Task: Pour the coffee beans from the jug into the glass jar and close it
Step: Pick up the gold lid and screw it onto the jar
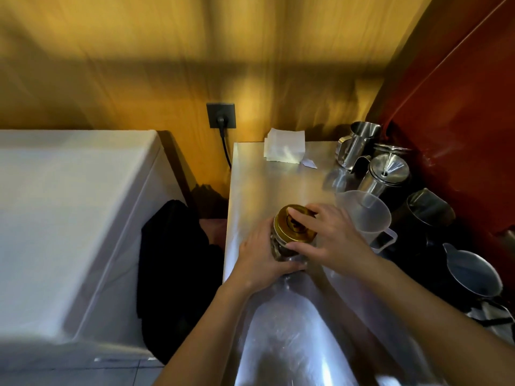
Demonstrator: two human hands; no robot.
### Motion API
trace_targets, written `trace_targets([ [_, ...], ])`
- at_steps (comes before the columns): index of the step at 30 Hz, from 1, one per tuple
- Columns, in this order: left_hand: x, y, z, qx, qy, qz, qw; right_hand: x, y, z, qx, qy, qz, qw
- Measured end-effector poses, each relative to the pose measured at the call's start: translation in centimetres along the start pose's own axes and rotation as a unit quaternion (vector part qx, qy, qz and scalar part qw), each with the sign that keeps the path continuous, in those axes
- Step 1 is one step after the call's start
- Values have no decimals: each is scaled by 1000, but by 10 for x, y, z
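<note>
Left hand point(257, 256) grasps the clear glass jar of dark coffee beans point(281, 247); right hand point(331, 236) grips its round gold metal lid point(292, 224), beside the empty translucent plastic jug point(365, 215).

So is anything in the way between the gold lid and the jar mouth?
Nothing visible: the gold lid already sits on the glass jar, right hand on it, left hand gripping the jar.
</note>
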State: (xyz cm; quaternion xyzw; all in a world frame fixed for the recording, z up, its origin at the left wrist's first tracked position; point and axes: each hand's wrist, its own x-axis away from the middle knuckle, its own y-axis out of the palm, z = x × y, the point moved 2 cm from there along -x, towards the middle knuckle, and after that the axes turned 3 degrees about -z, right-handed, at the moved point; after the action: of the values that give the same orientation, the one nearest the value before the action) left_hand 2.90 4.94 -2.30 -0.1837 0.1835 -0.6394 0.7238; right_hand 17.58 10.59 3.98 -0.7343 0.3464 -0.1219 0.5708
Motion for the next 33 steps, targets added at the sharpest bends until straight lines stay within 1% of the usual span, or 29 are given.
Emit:
trace_targets([
  [5,0,0,1,1,-6,9,1000,-7,-8,3,19,-27,-41,999],
  [13,-6,-7,0,3,-34,-40,999,-20,-22,10,-6,-61,-131,989],
  [16,-6,-8,-1,17,-41,-55,998,-26,-30,13,51,-77,-171,981],
  [21,-9,-9,-1,4,-43,-68,997,-42,-42,4,105,-22,-191,976],
  [24,-9,-9,0,0,-39,-72,997,-50,-38,-6,154,-35,-192,968],
  [26,-9,-9,1,-2,-40,-75,996,-52,-36,-12,148,-31,-221,963],
  [28,-10,-10,2,-2,-41,-77,996,-54,-37,-15,104,-23,-267,958],
  [30,-9,-10,1,3,-44,-78,996,-57,-39,-16,82,-45,-303,948],
  [33,-8,-10,-1,6,-39,-69,997,-59,-39,-15,105,-104,-332,932],
])
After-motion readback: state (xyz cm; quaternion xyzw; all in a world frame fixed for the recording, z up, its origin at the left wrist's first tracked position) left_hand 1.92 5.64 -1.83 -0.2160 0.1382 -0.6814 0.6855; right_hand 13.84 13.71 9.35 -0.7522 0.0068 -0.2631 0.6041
